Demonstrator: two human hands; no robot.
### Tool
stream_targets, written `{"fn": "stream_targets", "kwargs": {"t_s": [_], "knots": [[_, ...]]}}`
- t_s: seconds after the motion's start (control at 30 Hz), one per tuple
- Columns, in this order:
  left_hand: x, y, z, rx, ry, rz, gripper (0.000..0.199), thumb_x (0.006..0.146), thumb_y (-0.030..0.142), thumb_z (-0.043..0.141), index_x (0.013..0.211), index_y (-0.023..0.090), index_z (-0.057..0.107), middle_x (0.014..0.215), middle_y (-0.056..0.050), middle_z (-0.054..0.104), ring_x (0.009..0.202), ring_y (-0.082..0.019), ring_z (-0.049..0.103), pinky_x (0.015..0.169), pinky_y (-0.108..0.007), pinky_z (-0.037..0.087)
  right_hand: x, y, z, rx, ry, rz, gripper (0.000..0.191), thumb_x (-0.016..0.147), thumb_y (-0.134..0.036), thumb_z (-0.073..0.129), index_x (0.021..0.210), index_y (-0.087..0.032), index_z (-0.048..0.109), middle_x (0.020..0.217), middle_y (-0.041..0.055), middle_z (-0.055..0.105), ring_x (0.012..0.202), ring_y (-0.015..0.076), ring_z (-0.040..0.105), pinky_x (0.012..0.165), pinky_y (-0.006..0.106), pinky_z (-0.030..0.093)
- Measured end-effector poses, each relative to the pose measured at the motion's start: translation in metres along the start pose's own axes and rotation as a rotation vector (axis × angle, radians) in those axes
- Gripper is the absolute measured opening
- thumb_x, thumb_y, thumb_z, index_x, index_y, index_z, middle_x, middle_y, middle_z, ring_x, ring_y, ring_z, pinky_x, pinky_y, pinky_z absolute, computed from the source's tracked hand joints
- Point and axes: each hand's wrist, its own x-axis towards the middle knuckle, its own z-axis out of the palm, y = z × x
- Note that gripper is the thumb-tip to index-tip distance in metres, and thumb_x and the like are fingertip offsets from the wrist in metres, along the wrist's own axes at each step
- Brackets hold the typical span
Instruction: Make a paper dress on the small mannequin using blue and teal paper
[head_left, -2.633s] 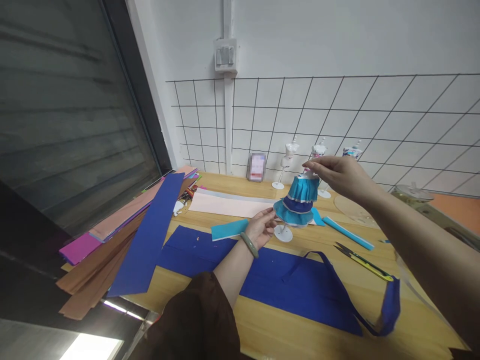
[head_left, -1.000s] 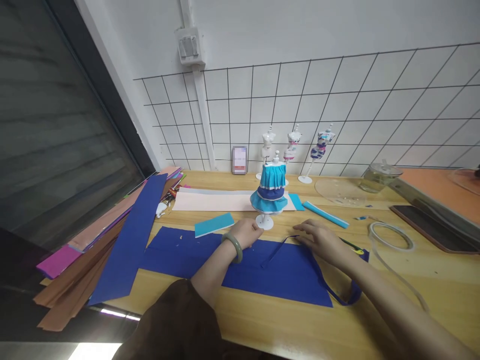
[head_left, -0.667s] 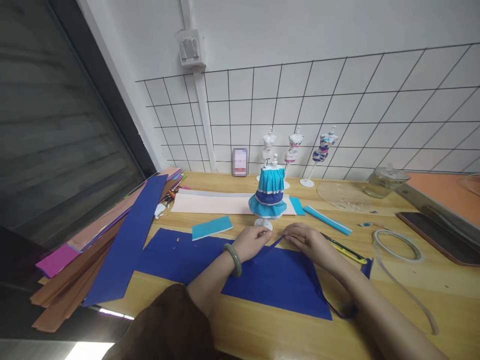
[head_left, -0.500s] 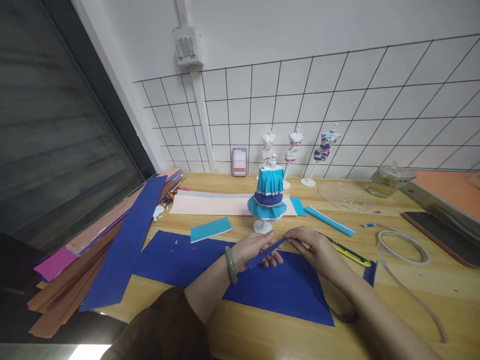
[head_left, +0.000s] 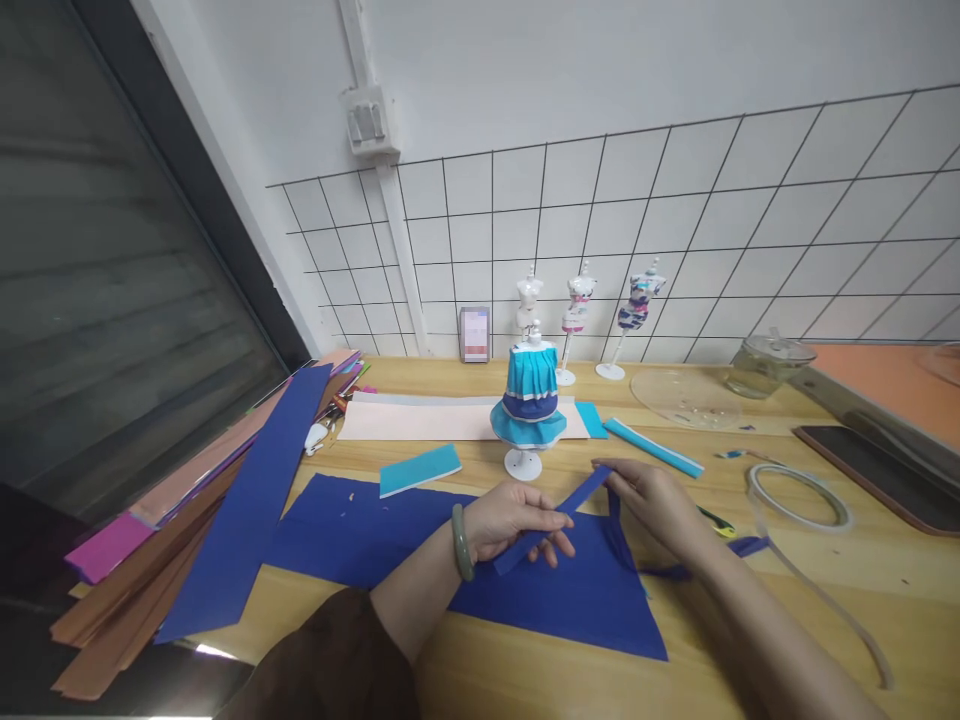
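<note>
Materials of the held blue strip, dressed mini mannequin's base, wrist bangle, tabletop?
Blue strip: matte, thin crepe paper or fabric, can't tell which; it bends and curls softly.
Base: probably smooth plastic; uniform white, thin disc.
Bangle: perhaps polished stone like jade, or glass or resin; green, rounded, soft sheen.
Tabletop: wood or wood-look laminate; pale yellow grain bands, low sheen.

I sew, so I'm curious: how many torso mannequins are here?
4: in front, a white mannequin in a turquoise-and-navy dress; behind, left to right, a plain white mannequin, its lower part hidden, a pink-marked white mannequin, and a blue-and-pink patterned white mannequin.
</note>
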Motion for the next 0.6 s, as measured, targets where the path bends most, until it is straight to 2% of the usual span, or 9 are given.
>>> {"fn": "stream_targets", "kwargs": {"t_s": [0.13, 0.3, 0.43, 0.6], "knots": [[0.000, 0.000, 0.000, 0.011, -0.025, 0.016, 0.031, 0.067, 0.037, 0.073, 0.078, 0.011, 0.061, 0.069, -0.006, 0.068, 0.049, -0.010, 0.061, 0.041, -0.018, 0.034, 0.002, 0.020, -0.010, -0.015, 0.077, 0.076, 0.037, 0.085, -0.034, 0.042, 0.106, -0.017, 0.068, 0.106, 0.0094, 0.070, 0.097, 0.0286, 0.065, 0.083, 0.041, 0.051], [0.001, 0.000, -0.001, 0.009, -0.060, -0.014, 0.035, 0.064, 0.039, 0.074, 0.076, 0.010, 0.060, 0.068, -0.007, 0.069, 0.048, -0.011, 0.061, 0.041, -0.020, 0.033, 0.003, 0.043, -0.019, -0.127, 0.207, 0.199, 0.040, 0.086, -0.035, 0.040, 0.107, -0.016, 0.068, 0.094, 0.0090, 0.073, 0.086, 0.0285, 0.068, 0.069, 0.037, 0.052], [0.002, -0.002, -0.001, -0.014, -0.088, 0.000, 0.034, 0.062, 0.038, 0.076, 0.075, 0.009, 0.061, 0.072, -0.008, 0.069, 0.052, -0.013, 0.063, 0.043, -0.021, 0.034, 0.007, 0.058, -0.021, -0.172, 0.256, 0.169, 0.041, 0.085, -0.036, 0.040, 0.104, -0.014, 0.069, 0.101, 0.0110, 0.071, 0.097, 0.0302, 0.065, 0.077, 0.038, 0.051], [0.000, -0.001, 0.002, -0.021, -0.052, 0.002, 0.034, 0.058, 0.036, 0.079, 0.074, 0.009, 0.068, 0.076, -0.008, 0.068, 0.063, -0.012, 0.062, 0.060, -0.024, 0.042, 0.011, 0.068, -0.011, -0.212, 0.199, 0.077, 0.040, 0.085, -0.034, 0.040, 0.106, -0.016, 0.068, 0.105, 0.0115, 0.069, 0.098, 0.0287, 0.063, 0.083, 0.041, 0.049]]}}
